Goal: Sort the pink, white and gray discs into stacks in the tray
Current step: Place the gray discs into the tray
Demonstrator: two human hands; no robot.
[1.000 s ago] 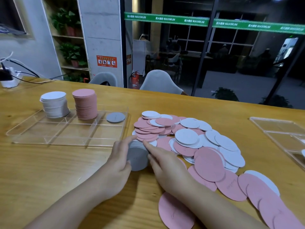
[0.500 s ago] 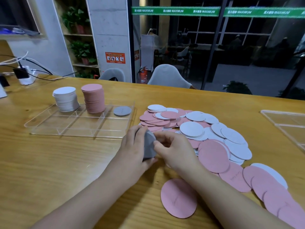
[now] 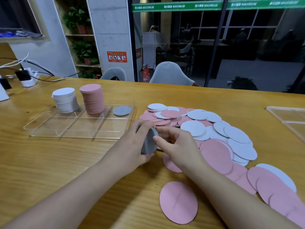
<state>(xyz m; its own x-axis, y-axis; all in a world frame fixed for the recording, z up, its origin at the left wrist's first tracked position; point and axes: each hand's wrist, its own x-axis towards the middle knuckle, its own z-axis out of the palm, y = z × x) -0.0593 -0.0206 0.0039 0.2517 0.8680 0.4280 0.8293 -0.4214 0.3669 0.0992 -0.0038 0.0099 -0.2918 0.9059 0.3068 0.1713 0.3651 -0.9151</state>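
Both hands, left (image 3: 132,146) and right (image 3: 177,146), meet with fingers curled.

Office: long wood desk (image 3: 49,162), chairs (image 3: 170,73), glass partition (image 3: 247,47), fire extinguisher (image 3: 145,74).

Since a second ago both hands have lifted the gray discs (image 3: 149,142) off the table (image 3: 49,162), now tilted on edge.

A long wooden table (image 3: 49,162) with a yellowish grain carries everything. On its left part sits a clear compartmented tray (image 3: 79,134). Right of it a loose pile of pink and white discs (image 3: 214,138) spreads over the wood, with a single pink disc (image 3: 178,202) lying apart at the near edge. A second clear tray (image 3: 287,116) rests at the far right. At the far left corner stand a white power strip (image 3: 30,80) and its cables (image 3: 42,72)
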